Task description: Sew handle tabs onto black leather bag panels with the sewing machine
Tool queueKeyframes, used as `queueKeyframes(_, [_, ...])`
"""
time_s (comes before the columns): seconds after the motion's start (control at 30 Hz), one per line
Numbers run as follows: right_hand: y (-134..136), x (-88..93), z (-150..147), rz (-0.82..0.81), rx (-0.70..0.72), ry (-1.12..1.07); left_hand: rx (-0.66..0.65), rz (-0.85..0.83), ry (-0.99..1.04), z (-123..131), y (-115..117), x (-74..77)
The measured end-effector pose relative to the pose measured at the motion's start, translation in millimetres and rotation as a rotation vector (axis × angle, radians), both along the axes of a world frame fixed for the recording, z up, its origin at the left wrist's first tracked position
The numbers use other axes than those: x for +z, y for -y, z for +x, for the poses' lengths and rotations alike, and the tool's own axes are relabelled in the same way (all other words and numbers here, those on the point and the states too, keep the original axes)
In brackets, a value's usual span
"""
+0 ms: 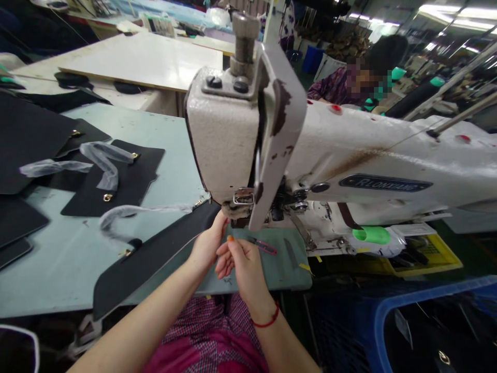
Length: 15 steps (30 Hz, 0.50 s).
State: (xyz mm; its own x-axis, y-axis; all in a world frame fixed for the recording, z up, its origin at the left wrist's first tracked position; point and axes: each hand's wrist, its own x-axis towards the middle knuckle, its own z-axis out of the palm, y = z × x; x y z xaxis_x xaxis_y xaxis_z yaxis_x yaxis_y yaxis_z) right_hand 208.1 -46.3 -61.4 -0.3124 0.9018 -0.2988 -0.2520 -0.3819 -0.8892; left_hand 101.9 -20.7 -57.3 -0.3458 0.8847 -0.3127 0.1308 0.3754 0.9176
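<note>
The left hand point(207, 243) is reaching under the sewing machine head point(225, 140), by the top end of the long black panel point(149, 261), which is lying slanted on the table point(58, 290). Its fingertips are hiding, so I cannot tell their grip. The right hand point(248, 264) is curling close by; I cannot tell if it is pinching anything. If the machine starts, it could be hurting those left fingers. The plastic-wrapped strap point(106, 224) could be snagging, pulling the panel crooked.
</note>
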Motion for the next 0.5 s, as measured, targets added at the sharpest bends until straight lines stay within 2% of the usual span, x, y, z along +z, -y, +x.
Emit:
queueKeyframes(0.1, [0.6, -0.1, 4.4, 0.001, -0.043, 0.035, 0.02, -0.123, 0.101, 16.8, 5.1, 10.2])
queueKeyframes(0.17, [0.1, 0.5, 8.8, 0.035, -0.087, 0.09, 0.139, -0.229, 0.208, 29.5, 2.2, 13.4])
queueKeyframes(0.23, [-1.4, 1.5, 13.6, 0.098, -0.13, 0.173, 0.276, -0.236, 0.299, 40.5, -1.0, 11.9])
queueKeyframes(0.33, [-4.9, 3.7, 17.4, 0.207, -0.168, 0.307, 0.352, -0.053, 0.424, 51.3, 10.0, 5.1])
queueKeyframes(0.4, [-7.4, 5.1, 15.0, 0.267, -0.177, 0.355, 0.324, 0.121, 0.446, 51.5, 33.6, 4.4])
queueKeyframes(0.5, [-11.8, 4.7, 2.2, 0.273, -0.144, 0.326, 0.193, 0.236, 0.378, 32.1, 74.8, 21.1])
